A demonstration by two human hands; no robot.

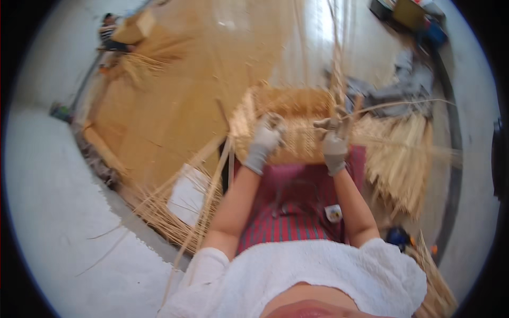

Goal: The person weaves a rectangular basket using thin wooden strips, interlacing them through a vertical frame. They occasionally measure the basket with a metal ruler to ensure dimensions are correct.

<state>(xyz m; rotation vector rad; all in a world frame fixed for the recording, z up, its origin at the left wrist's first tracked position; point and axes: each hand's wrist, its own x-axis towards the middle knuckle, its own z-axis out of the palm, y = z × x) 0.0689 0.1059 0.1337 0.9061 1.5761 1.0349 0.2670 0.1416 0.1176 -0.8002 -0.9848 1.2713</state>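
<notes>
In front of me a woven straw basket [297,139] rests on my lap, with long loose strips [338,63] rising from its far right side. My left hand [269,133], in a pale work glove, is closed at the basket's left part; what its curled fingers pinch is hidden. My right hand [334,135], gloved too, is at the right part, its thumb side stretched towards the left. Its other fingers close about a straw strip [392,106] that arcs off to the right. Blur hides the exact grip.
A thick bundle of straw [400,159] lies to the right beside grey cloth [392,93]. Thin strips [164,214] and a white sheet [188,193] lie at the left. Another person [108,32] sits at the far left near more straw. Dark containers [408,16] stand at the far right.
</notes>
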